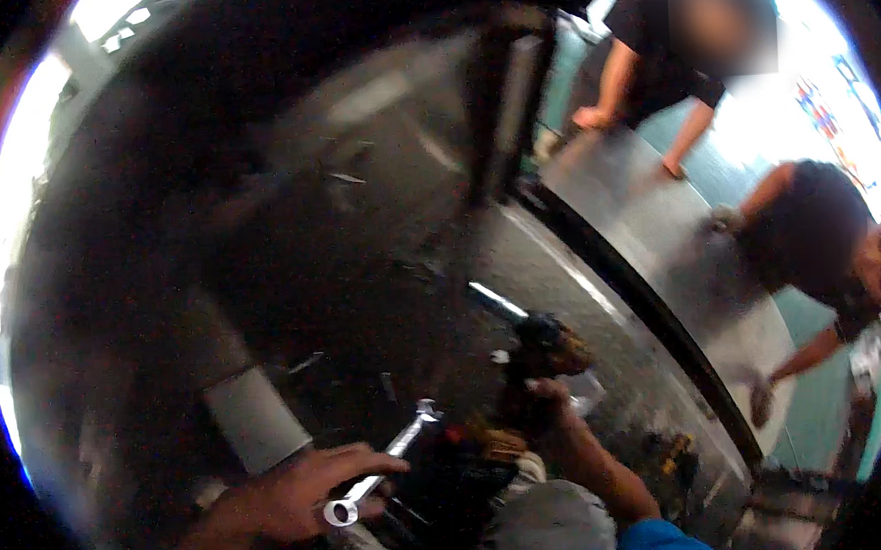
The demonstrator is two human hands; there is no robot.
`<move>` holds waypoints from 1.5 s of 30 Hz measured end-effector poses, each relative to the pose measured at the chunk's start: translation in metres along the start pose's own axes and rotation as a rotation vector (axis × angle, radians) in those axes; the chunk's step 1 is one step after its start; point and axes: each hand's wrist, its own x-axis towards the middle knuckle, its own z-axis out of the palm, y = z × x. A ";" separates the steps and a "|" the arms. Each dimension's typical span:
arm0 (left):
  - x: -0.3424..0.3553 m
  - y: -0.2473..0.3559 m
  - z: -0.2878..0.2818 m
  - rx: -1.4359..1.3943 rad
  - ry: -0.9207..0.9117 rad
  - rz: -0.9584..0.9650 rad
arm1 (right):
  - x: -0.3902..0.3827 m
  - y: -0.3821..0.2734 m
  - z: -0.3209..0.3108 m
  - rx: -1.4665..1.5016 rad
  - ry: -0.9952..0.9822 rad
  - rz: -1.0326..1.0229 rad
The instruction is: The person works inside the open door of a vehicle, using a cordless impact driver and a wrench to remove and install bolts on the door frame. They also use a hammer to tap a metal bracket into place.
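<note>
My left hand (298, 497) holds a silver combination wrench (395, 455) between thumb and fingers. The ring end is near the palm, and the other end points away to the upper right. To the right, my right hand (547, 397) is wrapped around the grip of a dark and yellow cordless driver (552, 344). A long bright socket or bit (497, 302) sticks out of its nose, angled up and left. What the tool's tip faces is too dark to make out. A blue sleeve (664, 544) covers my right upper arm.
Dark metal framing (641, 304) runs diagonally on the right. Beyond it, two people in dark shirts (637, 26) (807, 226) lean over a pale panel (657, 219). A light block (257, 419) lies left of the wrench. A yellow and black tool (677, 454) rests at lower right.
</note>
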 end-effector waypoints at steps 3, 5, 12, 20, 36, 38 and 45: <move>-0.010 -0.014 0.010 -0.012 0.250 0.085 | 0.016 -0.018 0.058 -0.148 -0.215 0.007; -0.016 -0.016 0.007 -0.011 0.183 -0.014 | 0.029 -0.032 0.109 -0.278 -0.260 -0.104; -0.038 -0.024 0.008 -0.031 0.466 0.050 | 0.059 -0.109 0.207 -0.634 -0.574 -0.197; -0.064 0.028 -0.070 0.084 0.932 -0.092 | 0.090 -0.150 0.250 -1.710 -0.022 -0.845; -0.008 0.034 -0.176 1.015 1.150 -0.086 | 0.147 0.084 0.267 0.078 -0.291 -0.076; -0.004 0.036 -0.177 1.038 1.097 -0.116 | 0.160 0.087 0.261 0.149 -0.360 -0.078; -0.004 0.027 -0.179 1.106 1.095 0.045 | 0.165 0.087 0.276 0.251 -0.427 0.011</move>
